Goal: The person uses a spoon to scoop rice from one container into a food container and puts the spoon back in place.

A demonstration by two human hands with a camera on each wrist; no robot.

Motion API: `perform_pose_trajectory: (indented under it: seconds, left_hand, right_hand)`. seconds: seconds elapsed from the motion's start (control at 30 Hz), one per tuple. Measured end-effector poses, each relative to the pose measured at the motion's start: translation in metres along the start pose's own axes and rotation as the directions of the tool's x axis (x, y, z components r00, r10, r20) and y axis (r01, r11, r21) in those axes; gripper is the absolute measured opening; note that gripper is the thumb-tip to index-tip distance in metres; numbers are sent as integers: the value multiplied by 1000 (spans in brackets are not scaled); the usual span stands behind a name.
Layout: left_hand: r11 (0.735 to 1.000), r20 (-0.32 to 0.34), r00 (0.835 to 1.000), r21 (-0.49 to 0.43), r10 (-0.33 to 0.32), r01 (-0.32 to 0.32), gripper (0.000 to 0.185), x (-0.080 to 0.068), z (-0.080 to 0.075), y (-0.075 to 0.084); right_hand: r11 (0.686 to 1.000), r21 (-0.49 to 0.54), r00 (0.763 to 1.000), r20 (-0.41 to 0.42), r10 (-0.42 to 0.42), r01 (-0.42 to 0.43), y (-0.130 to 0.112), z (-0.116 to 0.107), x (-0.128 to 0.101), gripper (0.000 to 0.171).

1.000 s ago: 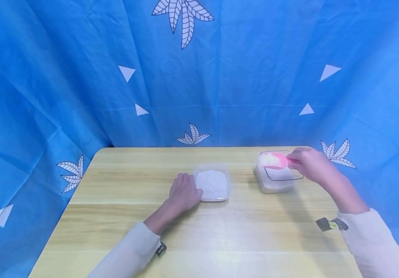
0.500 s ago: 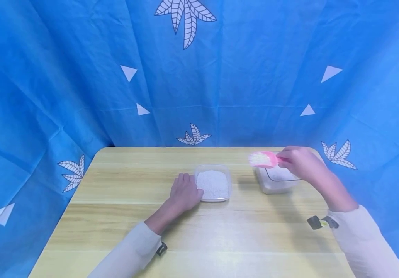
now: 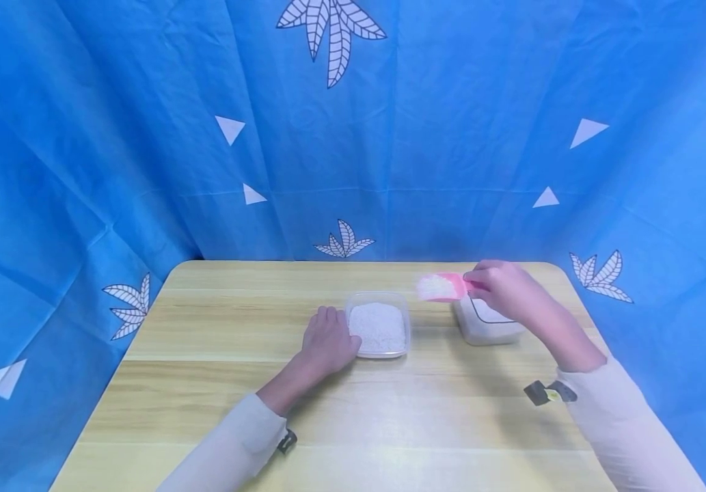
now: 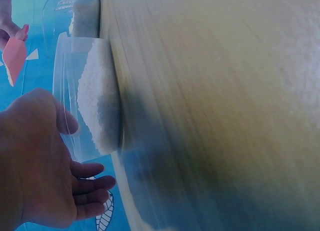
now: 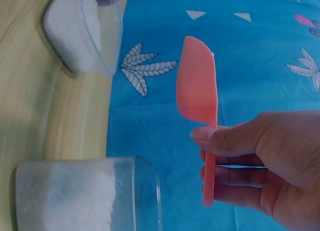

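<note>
Right hand holds pink scoop level above table.

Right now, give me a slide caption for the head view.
Right hand holds a pink scoop of white grains between two containers; left hand steadies the near container.

We see our right hand pinching the handle of a pink scoop, thumb on top, held above the wooden table. Two clear containers of white grains sit below: one farther off, one nearer.
</note>
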State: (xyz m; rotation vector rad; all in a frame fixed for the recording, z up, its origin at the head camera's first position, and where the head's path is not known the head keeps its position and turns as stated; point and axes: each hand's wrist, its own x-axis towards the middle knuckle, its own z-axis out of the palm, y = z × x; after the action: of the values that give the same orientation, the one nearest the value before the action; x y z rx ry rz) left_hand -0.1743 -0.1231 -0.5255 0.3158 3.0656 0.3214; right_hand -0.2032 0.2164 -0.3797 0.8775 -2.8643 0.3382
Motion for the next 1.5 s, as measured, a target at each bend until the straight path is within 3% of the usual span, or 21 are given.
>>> perform_pose_trajectory:
  seconds: [0.6,1.07,1.5]
  left_hand:
    - [1000,-1,1000,-7,5,-5,42,-2,-2,1]
    - [1000,-9,1000,7,14,-14,40,-2,-2,0]
    - [1000,-14,1000,1,8,-8,38,-2,-2,1]
  right_hand:
    - [1000,-4,998,58,-27,28,-27,17,21,19]
    - [982,-84,985,-18,-169,167,-41,25,34,12]
    - [955,-193,968,-66,-242,226,-44,31,39,14]
